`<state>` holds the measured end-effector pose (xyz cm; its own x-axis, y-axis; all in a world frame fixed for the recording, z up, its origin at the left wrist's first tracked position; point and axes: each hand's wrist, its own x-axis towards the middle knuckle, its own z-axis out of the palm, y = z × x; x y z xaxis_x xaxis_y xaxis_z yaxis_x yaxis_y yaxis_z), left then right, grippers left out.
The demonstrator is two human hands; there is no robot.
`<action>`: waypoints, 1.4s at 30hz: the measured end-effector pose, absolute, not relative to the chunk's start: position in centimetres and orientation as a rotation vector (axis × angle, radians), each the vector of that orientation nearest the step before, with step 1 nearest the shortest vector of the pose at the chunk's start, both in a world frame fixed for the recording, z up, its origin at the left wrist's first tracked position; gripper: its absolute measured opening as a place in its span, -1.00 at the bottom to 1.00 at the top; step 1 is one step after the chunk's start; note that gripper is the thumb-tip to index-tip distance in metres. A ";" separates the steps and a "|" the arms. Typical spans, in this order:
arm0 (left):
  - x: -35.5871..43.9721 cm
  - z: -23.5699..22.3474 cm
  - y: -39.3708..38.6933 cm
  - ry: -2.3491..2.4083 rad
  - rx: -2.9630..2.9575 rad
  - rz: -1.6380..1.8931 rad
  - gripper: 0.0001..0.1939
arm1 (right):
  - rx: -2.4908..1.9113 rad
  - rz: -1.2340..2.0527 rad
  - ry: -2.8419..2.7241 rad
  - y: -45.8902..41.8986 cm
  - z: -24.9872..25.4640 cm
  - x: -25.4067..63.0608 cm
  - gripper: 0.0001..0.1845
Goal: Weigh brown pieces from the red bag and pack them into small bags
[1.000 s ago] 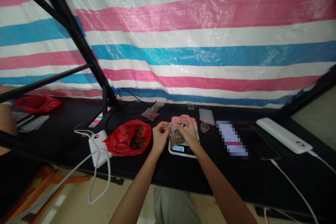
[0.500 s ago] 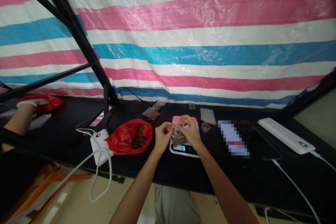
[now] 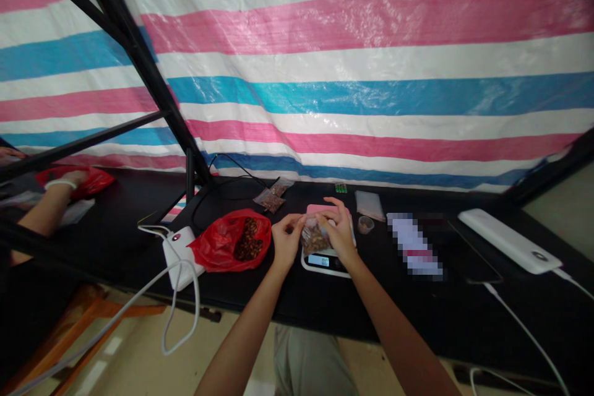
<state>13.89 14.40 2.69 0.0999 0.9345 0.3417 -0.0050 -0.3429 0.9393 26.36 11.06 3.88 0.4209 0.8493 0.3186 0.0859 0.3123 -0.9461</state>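
Note:
A small clear bag of brown pieces [image 3: 314, 237] hangs just above a white kitchen scale [image 3: 325, 259] with a lit display and a pink top. My left hand [image 3: 285, 240] pinches the bag's top edge at its left end. Fingers of my right hand [image 3: 338, 230] press the same top edge at its right end. Both hands are closed on the bag. To the left lies an open red plastic bag [image 3: 223, 247] with more brown pieces inside.
Two small filled bags [image 3: 271, 196] lie behind, near a black cable. A white charger [image 3: 180, 255] with white cords sits left. A small cup [image 3: 365, 224], flat clear bags [image 3: 368, 204] and a white power bank [image 3: 507, 239] lie right. Another person's arm [image 3: 44, 210] reaches over a red bag at far left.
My fingers have shifted slightly along the bag's top edge. The other person's arm at far left has come into view and reached to the red bag there.

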 end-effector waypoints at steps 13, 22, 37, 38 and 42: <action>14.0 2.5 14.4 0.980 1.516 1.380 -0.74 | -1.155 0.653 -0.967 11.2 3.5 26.1 -0.63; 13.7 2.4 14.5 0.985 1.581 1.366 -0.69 | -1.105 0.765 -0.932 11.2 3.1 26.2 -0.69; 12.3 1.7 21.7 1.513 1.599 1.499 -0.66 | -0.857 0.488 -0.635 12.3 2.3 31.0 -0.62; 12.3 1.4 22.4 1.584 1.646 1.458 -0.66 | -0.848 0.472 -0.619 12.2 2.4 31.4 -0.63; 12.3 0.4 24.0 1.718 1.822 1.564 -0.60 | -0.856 0.398 -0.565 11.6 2.8 32.4 -0.66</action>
